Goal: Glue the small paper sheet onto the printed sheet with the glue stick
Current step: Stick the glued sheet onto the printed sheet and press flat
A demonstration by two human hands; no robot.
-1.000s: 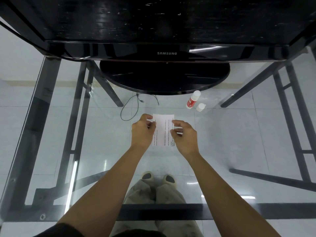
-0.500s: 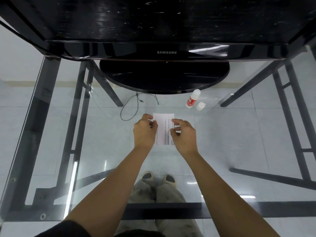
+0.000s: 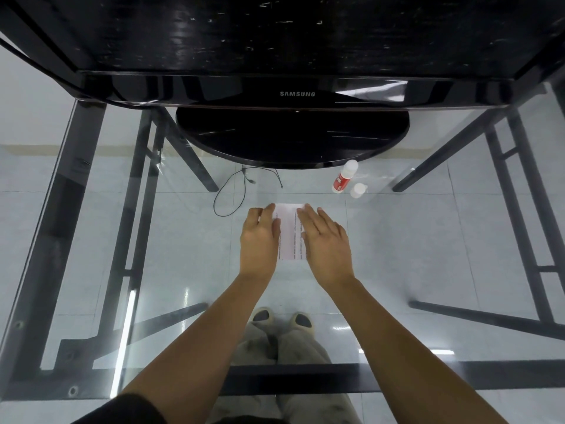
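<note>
1. The printed sheet [image 3: 289, 231] lies flat on the glass table [image 3: 428, 240]. Only a strip down its middle shows. Its two sides are hidden under the hands.
2. The left hand [image 3: 260, 237] lies flat on the left side of the printed sheet. Its fingers are straight and press down. They grip nothing.
3. The right hand [image 3: 325, 240] lies flat on the right side of the printed sheet. Its fingers are straight and a little spread, and they grip nothing too.
4. I cannot tell the small paper sheet apart from the printed sheet. Both are white, and the hands cover a lot.
5. The lines of print on the printed sheet are too small to read.
6. The glue stick [image 3: 344, 177] is past the far right corner of the printed sheet, well apart from it. It has a red label. Its words are too small to read.
7. A small white cap [image 3: 358, 190] sits just beside the glue stick, off it.
8. A thin black cable [image 3: 232, 194] loops past the far left corner of the printed sheet. I cannot tell if it lies on the glass or under it.
9. Beyond the printed sheet is a round black monitor stand [image 3: 290, 139]. The monitor [image 3: 296, 93] above it is cut off at the top edge.
10. Nearer the person than the printed sheet, two shoes [image 3: 281, 316] show through the glass.
</note>
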